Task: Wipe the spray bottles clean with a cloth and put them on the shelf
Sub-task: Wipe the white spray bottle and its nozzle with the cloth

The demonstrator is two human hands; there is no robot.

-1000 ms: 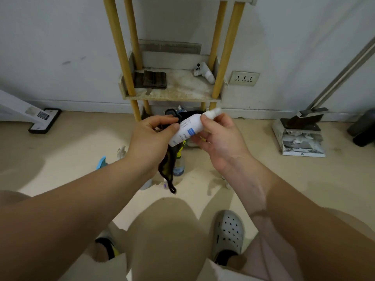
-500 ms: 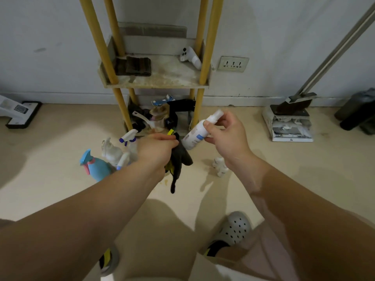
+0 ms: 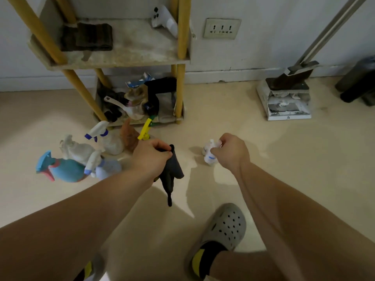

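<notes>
Your hands have drawn apart: your left hand point(image 3: 151, 157) pinches the dark cloth point(image 3: 172, 171), which now hangs off the small white bottle point(image 3: 210, 158). Your right hand point(image 3: 231, 153) grips that bottle and has lowered it toward the floor point(image 3: 284, 159), away from the shelf point(image 3: 121, 62) (wiping looks finished, shelving isn't).
</notes>
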